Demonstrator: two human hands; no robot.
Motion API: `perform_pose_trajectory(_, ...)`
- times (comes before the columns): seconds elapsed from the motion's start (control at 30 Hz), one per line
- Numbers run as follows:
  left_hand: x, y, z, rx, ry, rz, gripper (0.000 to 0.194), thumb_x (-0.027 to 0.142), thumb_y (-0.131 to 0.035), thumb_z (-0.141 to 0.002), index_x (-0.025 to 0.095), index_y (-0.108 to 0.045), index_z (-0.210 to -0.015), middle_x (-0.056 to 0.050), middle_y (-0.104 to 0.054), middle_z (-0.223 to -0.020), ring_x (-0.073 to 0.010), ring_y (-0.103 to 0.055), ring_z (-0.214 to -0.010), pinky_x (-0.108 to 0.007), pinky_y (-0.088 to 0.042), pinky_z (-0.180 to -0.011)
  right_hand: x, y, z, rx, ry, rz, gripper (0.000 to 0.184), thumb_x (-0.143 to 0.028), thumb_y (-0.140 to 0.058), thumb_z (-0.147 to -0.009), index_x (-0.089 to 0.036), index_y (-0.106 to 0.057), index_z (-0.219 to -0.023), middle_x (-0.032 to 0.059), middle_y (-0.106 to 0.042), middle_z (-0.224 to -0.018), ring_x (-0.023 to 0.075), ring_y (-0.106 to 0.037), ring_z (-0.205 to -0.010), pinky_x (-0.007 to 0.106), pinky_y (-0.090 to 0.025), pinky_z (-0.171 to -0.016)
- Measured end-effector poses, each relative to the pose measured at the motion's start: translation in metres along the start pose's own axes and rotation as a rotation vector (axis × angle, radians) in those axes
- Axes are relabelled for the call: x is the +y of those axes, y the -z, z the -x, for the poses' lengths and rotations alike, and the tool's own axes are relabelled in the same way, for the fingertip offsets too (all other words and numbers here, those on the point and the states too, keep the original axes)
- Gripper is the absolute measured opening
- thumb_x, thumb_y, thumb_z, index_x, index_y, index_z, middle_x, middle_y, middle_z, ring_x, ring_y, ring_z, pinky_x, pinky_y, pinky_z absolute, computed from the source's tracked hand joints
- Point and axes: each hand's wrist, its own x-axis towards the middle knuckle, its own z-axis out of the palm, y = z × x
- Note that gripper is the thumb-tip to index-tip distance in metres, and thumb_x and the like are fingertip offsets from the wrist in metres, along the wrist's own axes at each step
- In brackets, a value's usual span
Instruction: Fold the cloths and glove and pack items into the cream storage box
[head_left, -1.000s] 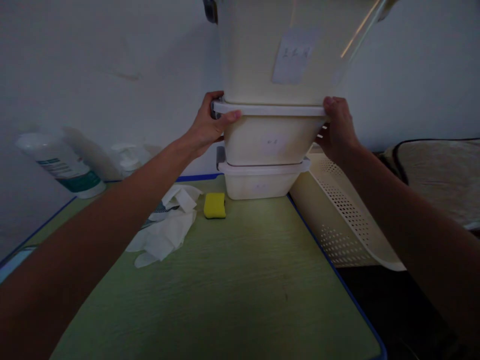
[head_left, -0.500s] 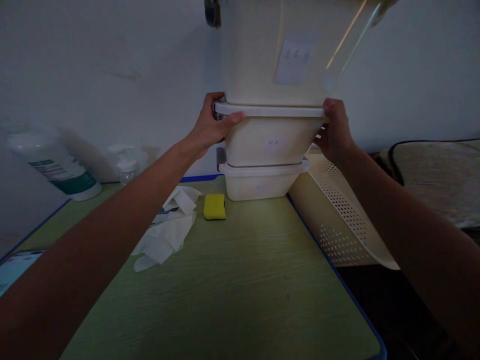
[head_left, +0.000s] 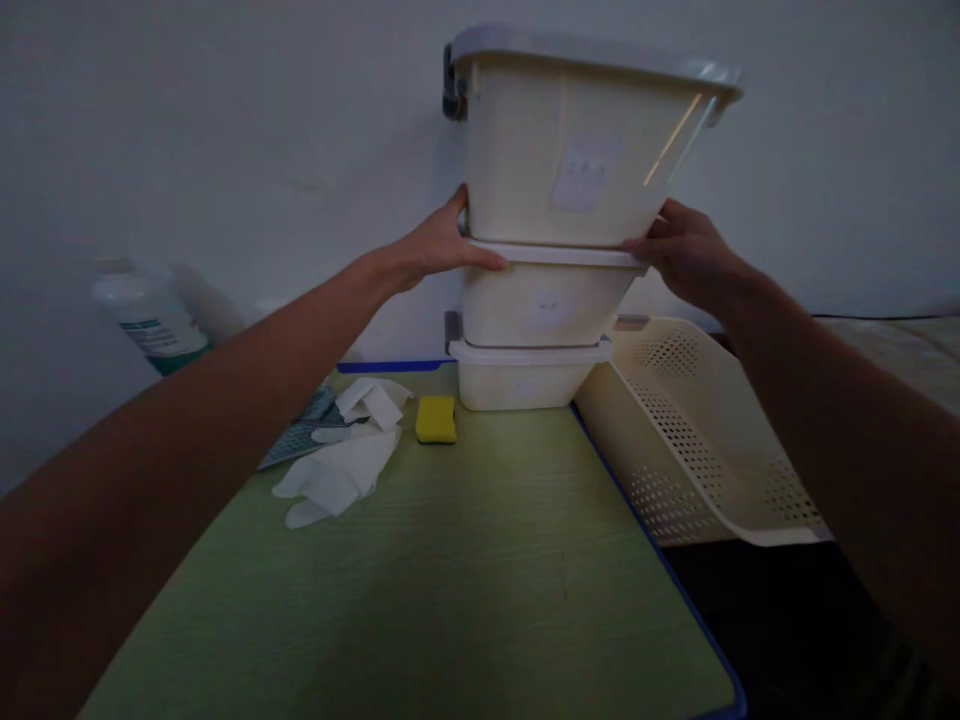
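Three cream lidded storage boxes stand stacked at the back of the table: a large top box (head_left: 517, 170), a middle box (head_left: 499, 305) and a smaller bottom box (head_left: 487, 388). My left hand (head_left: 442, 240) grips the stack's left side where the top box meets the middle box's lid. Its thumb lies along the lid's front and its other fingers are partly hidden behind. On the right, my right hand (head_left: 686, 250) is closed at the lid's corner, fingertips against the top box's lower edge. Paper labels mark the fronts.
A yellow sponge (head_left: 436, 419) and crumpled white gloves (head_left: 341, 480) lie on the green table (head_left: 480, 570). A white bottle (head_left: 154, 310) stands at the left, partly behind my forearm. Right of the table is a cream perforated basket (head_left: 675, 440).
The top box's lid has come into view as the camera view shifted. My right hand has moved from the middle box's side up to the lid corner; my left hand stays at the lid.
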Motion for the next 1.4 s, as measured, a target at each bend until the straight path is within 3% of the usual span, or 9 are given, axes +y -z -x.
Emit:
perform_pose_trajectory(0.1,0.016,-0.002,0.002,-0.106,0.030,-0.019,0.082,0.025,-0.083,-0.043,0.023,-0.050,-0.118,-0.006,-0.054,-0.127,-0.0317,-0.040,-0.127,-0.051,-0.026,-0.110,-0.003,-0.001,0.001,0.044,0.000,-0.006,0.041,-0.006,-0.072,-0.049,-0.020,-0.061,-0.086,-0.0002,-0.070,-0.091,0.0208,-0.058,-0.095,0.044,-0.038,-0.095)
perform_pose_trajectory(0.2,0.025,-0.001,0.007,-0.104,0.034,-0.035,0.083,0.026,-0.083,-0.044,0.021,-0.050,-0.120,-0.007,-0.052,-0.129,-0.0325,-0.039,-0.128,-0.050,-0.024,-0.110,-0.005,-0.004,0.005,0.044,0.060,-0.021,0.043,-0.017,-0.078,-0.048,-0.022,-0.061,-0.087,-0.0004,-0.069,-0.095,0.0219,-0.058,-0.100,0.045,-0.039,-0.098)
perform_pose_trajectory(0.37,0.035,0.002,0.010,-0.065,-0.019,0.030,0.076,0.032,-0.082,-0.049,0.021,-0.051,-0.118,-0.009,-0.051,-0.131,-0.0329,-0.040,-0.127,-0.051,-0.029,-0.107,-0.014,-0.006,0.006,0.069,0.217,0.010,0.049,-0.034,-0.082,-0.047,-0.026,-0.061,-0.090,-0.0023,-0.068,-0.103,0.0239,-0.057,-0.107,0.046,-0.038,-0.103)
perform_pose_trajectory(0.67,0.069,0.010,0.029,0.025,-0.173,0.005,0.063,0.046,-0.070,-0.067,0.019,-0.049,-0.120,-0.011,-0.051,-0.132,-0.0271,-0.044,-0.125,-0.043,-0.030,-0.107,-0.040,-0.016,0.039,0.184,0.335,0.091,0.048,-0.034,-0.079,-0.056,-0.026,-0.056,-0.097,0.0025,-0.062,-0.111,0.0258,-0.055,-0.111,0.048,-0.037,-0.105)
perform_pose_trajectory(0.93,0.075,0.019,0.086,0.093,-0.234,0.000,0.067,0.051,-0.072,-0.064,0.023,-0.043,-0.119,-0.010,-0.048,-0.130,-0.0276,-0.041,-0.126,-0.045,-0.030,-0.108,-0.054,-0.039,0.105,0.191,0.301,0.097,0.045,-0.032,-0.077,-0.061,-0.033,-0.046,-0.094,-0.0007,-0.060,-0.109,0.0249,-0.053,-0.114,0.049,-0.043,-0.100)
perform_pose_trajectory(1.2,0.090,0.014,0.157,0.106,-0.175,0.103,0.060,0.049,-0.073,-0.064,0.027,-0.041,-0.109,-0.006,-0.051,-0.115,-0.0258,-0.048,-0.116,-0.043,-0.040,-0.099,-0.062,-0.064,0.173,0.173,0.120,-0.055,0.048,-0.030,-0.079,-0.060,-0.036,-0.045,-0.093,-0.0038,-0.063,-0.106,0.0234,-0.060,-0.104,0.048,-0.049,-0.095)
perform_pose_trajectory(1.4,0.081,0.008,0.206,0.064,-0.084,0.113,0.068,0.039,-0.078,-0.060,0.028,-0.035,-0.111,-0.004,-0.048,-0.113,-0.0239,-0.048,-0.115,-0.045,-0.040,-0.099,-0.051,-0.074,0.215,0.183,0.036,-0.076,0.053,-0.022,-0.080,-0.057,-0.033,-0.046,-0.095,-0.0036,-0.063,-0.103,0.0199,-0.061,-0.101,0.038,-0.053,-0.089)
